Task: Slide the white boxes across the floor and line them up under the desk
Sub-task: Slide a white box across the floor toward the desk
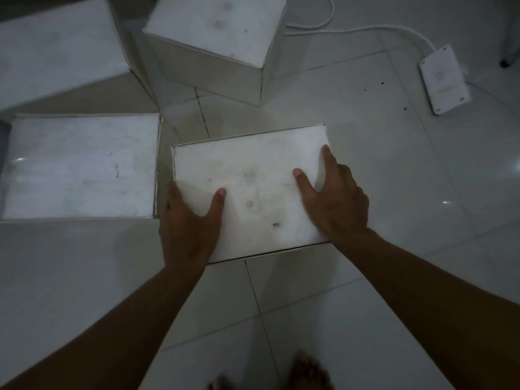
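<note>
Pressed flat on a white box (253,190) at the middle of the tiled floor (394,192) — left hand (190,229) wrapped over the near-left corner, thumb on the lid and fingers spread down the side; right hand (336,201) splayed wide across the right edge, forefinger reaching toward the far corner at 1 o'clock. Neither hand closed around the box; both bearing on it with open palms.

Judged stiff-sided and light enough to push rather than lift: flat lid, crisp edges, no sag under the palms. Glossy tile likely to let it glide, and to let it skew if pushed from one corner only. Best held as here, at the two near corners, low and evenly, so as to steer. Smudged lid suggests paper wrapping that could scuff or dent under hard pressure.

Around it: a second box (81,167) just beside at 9 o'clock, a narrow gap between; a long box (56,49) at 10 o'clock; a tall box (216,38) at 12 o'clock, turned at an angle and squarely in the forward path. At 2 o'clock, a white power strip (443,80) and its cord (365,29) trailing across the floor — something to snag on if the box veers right. Bare toes (306,372) at 6 o'clock. Desk not in view.
</note>
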Demonstrator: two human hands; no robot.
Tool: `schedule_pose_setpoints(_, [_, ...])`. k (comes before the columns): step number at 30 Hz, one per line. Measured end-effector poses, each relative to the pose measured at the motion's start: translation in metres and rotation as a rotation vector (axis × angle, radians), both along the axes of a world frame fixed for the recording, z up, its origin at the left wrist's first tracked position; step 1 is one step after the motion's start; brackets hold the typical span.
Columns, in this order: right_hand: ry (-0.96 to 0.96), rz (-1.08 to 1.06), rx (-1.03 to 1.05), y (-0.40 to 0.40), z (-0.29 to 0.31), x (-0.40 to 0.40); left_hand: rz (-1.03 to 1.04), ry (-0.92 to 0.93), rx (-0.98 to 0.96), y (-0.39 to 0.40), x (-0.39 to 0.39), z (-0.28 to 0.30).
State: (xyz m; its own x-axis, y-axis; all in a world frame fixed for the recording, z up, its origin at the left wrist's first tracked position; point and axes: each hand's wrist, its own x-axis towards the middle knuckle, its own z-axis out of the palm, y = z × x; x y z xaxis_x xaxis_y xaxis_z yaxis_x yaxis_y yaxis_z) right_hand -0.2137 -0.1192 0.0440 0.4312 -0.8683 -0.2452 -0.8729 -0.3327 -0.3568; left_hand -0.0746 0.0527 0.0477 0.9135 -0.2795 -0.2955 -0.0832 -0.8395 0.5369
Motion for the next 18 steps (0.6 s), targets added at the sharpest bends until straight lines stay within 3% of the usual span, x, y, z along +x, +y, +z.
schedule_pose_setpoints(18, [0.006, 0.002, -0.054, 0.118, 0.122, -0.009, -0.003, 0.060, -0.015, 0.118, -0.006, 0.123])
